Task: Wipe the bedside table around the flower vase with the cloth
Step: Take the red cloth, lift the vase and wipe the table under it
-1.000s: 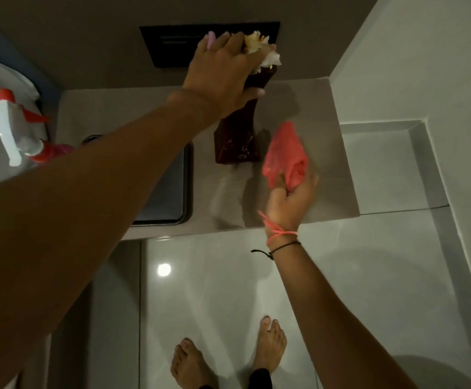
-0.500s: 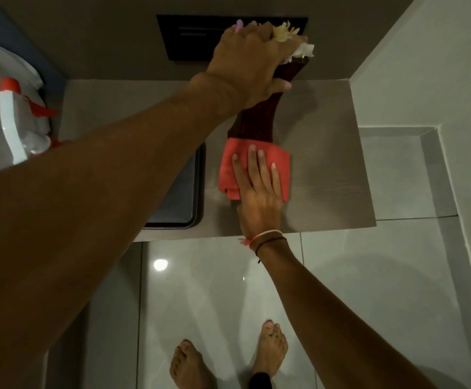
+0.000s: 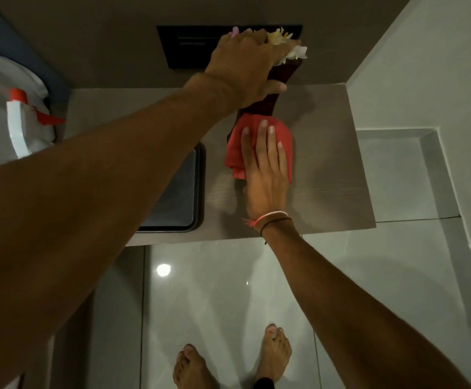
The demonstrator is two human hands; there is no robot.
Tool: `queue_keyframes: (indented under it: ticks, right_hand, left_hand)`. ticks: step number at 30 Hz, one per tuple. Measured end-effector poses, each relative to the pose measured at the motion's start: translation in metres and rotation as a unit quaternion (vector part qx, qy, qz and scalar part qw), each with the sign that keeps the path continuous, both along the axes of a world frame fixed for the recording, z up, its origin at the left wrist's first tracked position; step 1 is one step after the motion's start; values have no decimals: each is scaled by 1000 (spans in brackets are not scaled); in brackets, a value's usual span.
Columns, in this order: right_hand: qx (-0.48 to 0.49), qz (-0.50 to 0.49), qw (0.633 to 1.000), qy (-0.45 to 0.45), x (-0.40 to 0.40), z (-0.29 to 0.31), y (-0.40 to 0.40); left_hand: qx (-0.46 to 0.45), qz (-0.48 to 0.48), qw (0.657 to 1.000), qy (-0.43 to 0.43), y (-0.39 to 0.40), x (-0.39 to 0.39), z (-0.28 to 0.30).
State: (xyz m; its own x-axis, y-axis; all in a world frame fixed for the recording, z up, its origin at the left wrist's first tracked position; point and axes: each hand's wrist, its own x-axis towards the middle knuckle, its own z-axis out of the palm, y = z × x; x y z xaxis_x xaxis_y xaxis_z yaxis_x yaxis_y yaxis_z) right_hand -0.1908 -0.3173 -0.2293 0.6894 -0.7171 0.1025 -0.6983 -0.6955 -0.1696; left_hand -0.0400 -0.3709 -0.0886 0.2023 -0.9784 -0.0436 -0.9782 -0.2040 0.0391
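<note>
My left hand (image 3: 245, 66) grips the flower vase (image 3: 268, 99) steady while my right hand (image 3: 265, 169) presses the cloth (image 3: 237, 153) flat, fingers spread, on the desk (image 3: 327, 178) just before the vase's base.

Red cloth (image 3: 258, 141) — dark maroon vase (image 3: 262, 106) — grey wood-grain table (image 3: 327, 169).
</note>
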Motion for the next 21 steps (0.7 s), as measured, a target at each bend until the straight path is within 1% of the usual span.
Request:
queue_keyframes:
  ticks: [3, 4, 6, 8, 9, 11, 12, 13, 15, 17, 21]
  right_hand:
    - [28, 51, 996, 62, -26, -16, 15]
    - [39, 63, 995, 69, -36, -19, 22]
    - [66, 66, 994, 49, -52, -19, 29]
    - [74, 22, 997, -15, -62, -13, 31]
    - [64, -16, 995, -68, -65, -7, 30]
    - [34, -74, 982, -173, -62, 5, 24]
    - [23, -81, 977, -196, -56, 11, 18]
    - [15, -74, 977, -199, -46, 16, 12]
    - [6, -46, 985, -168, -23, 22, 1]
    - [18, -17, 994, -105, -5, 17, -3]
    - [41, 32, 998, 32, -16, -4, 7]
  left_hand:
    - [5, 0, 1000, 4, -1, 2, 0]
    - [2, -1, 1000, 5, -1, 2, 0]
    - [-3, -6, 1000, 4, 0, 1, 0]
    - [1, -9, 1000, 5, 0, 1, 1]
    - [5, -11, 1000, 6, 0, 1, 2]
    - [7, -10, 1000, 4, 0, 1, 3]
    - [8, -10, 1000, 1, 1, 1, 3]
    - [7, -10, 1000, -2, 1, 1, 2]
    - [6, -7, 1000, -5, 2, 0, 1]
    - [5, -4, 1000, -4, 2, -1, 1]
    - [3, -9, 1000, -3, 3, -4, 1]
